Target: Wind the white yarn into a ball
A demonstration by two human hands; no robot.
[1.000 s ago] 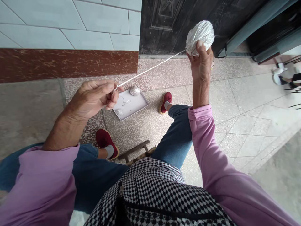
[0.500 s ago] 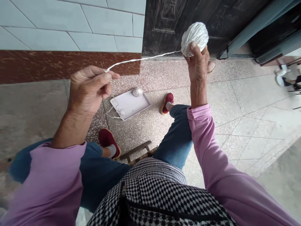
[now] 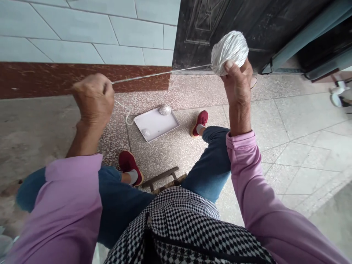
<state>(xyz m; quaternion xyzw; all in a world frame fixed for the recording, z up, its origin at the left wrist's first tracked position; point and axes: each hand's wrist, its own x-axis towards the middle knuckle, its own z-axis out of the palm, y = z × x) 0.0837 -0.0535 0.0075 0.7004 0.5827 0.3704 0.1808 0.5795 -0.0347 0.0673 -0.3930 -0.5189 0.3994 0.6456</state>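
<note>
In my raised right hand is a large ball of white twine, gripped from below with the thumb across its near side. A taut strand of twine runs from the ball leftward to my left hand, whose fingers are closed in a fist around it. Below that fist a loose end of the strand hangs in a curve toward the floor. On the floor lies a shallow white tray with a small ball of white twine at its far edge and a smaller tuft at its left corner.
A tiled wall with a red-brown base stands ahead, beside a dark carved door. My red shoes flank the tray, and a wooden stool is under me. White items lie at the far right.
My left hand has turned over and closed into a fist, moving slightly left. The strand, slack before, is now straight. Loose twine has shifted off the tray's left side.
</note>
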